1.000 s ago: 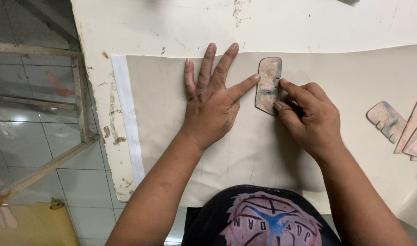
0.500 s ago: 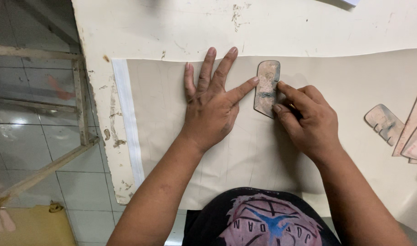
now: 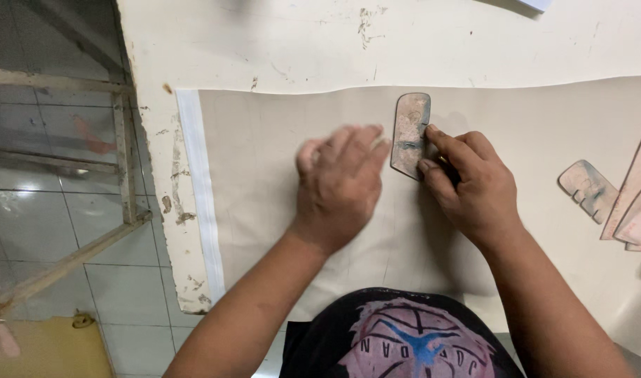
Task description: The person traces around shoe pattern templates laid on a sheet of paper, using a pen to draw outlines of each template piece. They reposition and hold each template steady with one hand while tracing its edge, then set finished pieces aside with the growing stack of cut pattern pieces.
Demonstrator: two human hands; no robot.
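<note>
A pale, chipped bench (image 3: 432, 42) fills most of the frame, its worn left edge running down the left-centre. To the left of it, tiled floor (image 3: 47, 217) and a metal frame (image 3: 75, 168) show below the bench edge. Spread across the bench is a large beige sheet of material (image 3: 264, 182), with a white strip along its left border; it covers the middle and right of the frame and reaches down to the person's dark printed shirt (image 3: 411, 343) at the bottom centre.

No containers are in view.

The left hand (image 3: 341, 185) sits at the centre of the frame, palm down on or just over the sheet; it is blurred, with the fingers close together and nothing gripped in it. The right hand (image 3: 471, 185) lies right of centre, its index finger and thumb pressed onto the right edge of a small flat template (image 3: 410, 134), pinning it to the sheet; something dark seems tucked in its fingers, too hidden to tell what.

The template, a worn pinkish-grey piece with rounded corners, lies just above centre between the two hands. Its long axis runs nearly up and down the frame, the top end leaning slightly right, the lower end tapering toward the bottom.

At the right edge lie further templates (image 3: 635, 203), with a smaller notched one (image 3: 588, 189) beside them, well apart from the hands.
</note>
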